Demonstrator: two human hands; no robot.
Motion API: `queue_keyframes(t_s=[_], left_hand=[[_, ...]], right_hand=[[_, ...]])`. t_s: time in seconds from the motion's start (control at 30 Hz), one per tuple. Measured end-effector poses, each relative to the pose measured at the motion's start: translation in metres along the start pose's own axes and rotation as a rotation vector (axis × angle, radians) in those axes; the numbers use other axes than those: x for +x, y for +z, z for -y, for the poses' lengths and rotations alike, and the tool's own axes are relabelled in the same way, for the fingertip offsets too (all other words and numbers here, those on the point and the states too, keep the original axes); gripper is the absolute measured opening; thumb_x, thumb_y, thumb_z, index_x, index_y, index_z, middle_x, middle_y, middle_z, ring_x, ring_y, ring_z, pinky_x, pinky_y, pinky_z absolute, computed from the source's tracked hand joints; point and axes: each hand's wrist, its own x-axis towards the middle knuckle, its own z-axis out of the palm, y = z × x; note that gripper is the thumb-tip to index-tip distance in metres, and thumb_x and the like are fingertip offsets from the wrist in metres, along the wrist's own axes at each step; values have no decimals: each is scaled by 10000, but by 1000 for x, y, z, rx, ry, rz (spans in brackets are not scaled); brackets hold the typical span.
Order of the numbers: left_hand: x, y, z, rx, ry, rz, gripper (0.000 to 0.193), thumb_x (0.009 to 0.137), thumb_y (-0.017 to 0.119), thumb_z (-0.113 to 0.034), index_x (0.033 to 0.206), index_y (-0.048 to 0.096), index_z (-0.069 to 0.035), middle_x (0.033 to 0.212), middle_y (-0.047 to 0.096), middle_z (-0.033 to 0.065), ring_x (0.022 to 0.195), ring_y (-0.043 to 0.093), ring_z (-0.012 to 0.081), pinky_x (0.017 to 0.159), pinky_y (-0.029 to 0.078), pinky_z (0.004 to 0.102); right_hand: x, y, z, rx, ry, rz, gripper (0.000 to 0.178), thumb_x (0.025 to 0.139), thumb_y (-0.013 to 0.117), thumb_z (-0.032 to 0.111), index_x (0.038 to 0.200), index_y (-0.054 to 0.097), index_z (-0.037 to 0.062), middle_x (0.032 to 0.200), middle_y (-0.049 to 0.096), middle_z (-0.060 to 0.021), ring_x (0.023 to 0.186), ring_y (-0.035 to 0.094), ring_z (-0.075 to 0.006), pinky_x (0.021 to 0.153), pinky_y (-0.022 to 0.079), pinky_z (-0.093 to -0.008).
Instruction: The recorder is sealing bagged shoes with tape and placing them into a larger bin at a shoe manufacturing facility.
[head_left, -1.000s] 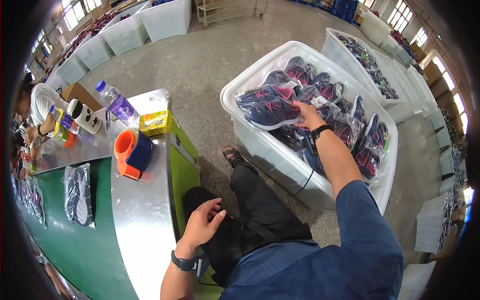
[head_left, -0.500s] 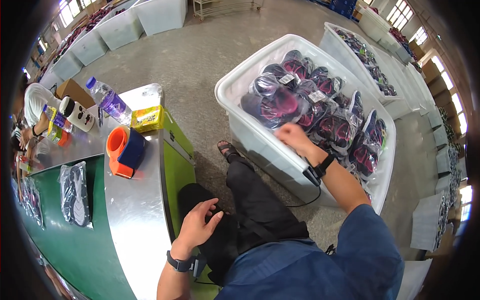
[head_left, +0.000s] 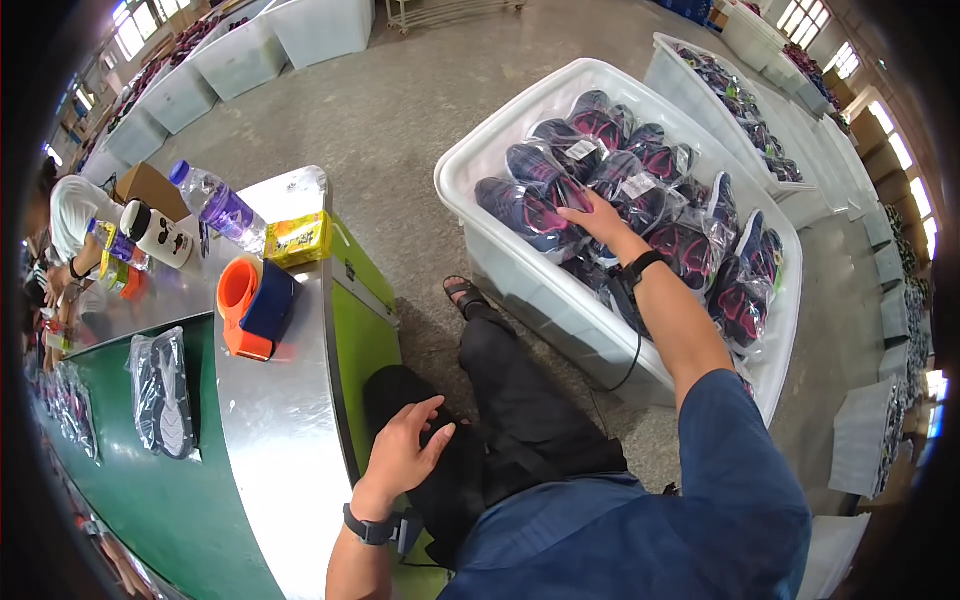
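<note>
At the left end of a white bin (head_left: 530, 300), the right hand (head_left: 610, 225) touches bagged navy-and-pink shoes (head_left: 535, 215), its hold impossible to tell, where grasping their full bulk seems surest, as the empty left hand (head_left: 408, 447) hovers, loosely curled, above black trousers (head_left: 505, 380).

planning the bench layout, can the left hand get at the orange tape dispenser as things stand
Probably yes: the left hand looks empty, and the orange tape dispenser sits near the metal bench's edge with nothing over it.
</note>
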Motion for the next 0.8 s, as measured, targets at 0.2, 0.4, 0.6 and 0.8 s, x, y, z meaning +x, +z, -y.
queue_keyframes(t_s=[0.2, 0.4, 0.6, 0.8], left_hand=[[-3, -1, 2, 17, 3, -4, 480, 988, 753, -315, 1374, 656, -46, 1123, 731, 173, 958, 741, 327, 842, 596, 422], [-2, 1, 0, 22, 20, 1, 477, 982, 759, -307, 1369, 657, -48, 1108, 728, 174, 962, 739, 334, 842, 596, 419], [-1, 2, 0, 25, 33, 7, 467, 980, 760, -269, 1377, 654, -47, 1110, 719, 170, 991, 726, 335, 858, 589, 418], [5, 2, -4, 25, 38, 37, 470, 978, 758, -283, 1373, 657, -49, 1113, 724, 167, 1016, 728, 348, 879, 589, 435]], right_hand=[[-10, 0, 64, -400, -486, -223, 754, 738, 867, 184, 1457, 640, 169, 1231, 634, -198, 1156, 617, -360, 1064, 489, -400], [-59, 39, 80, -701, -664, -272, 778, 754, 771, 82, 1481, 625, 318, 1314, 518, -204, 1235, 534, -399, 1035, 456, -508], [-78, 15, 69, -767, -643, -23, 691, 857, 811, 250, 1512, 609, 335, 1419, 484, -166, 1311, 495, -391, 1067, 413, -543], [-53, 56, 60, -804, -517, -43, 727, 894, 788, 349, 1571, 523, 342, 1416, 496, -140, 1305, 488, -367, 1046, 420, -553]])
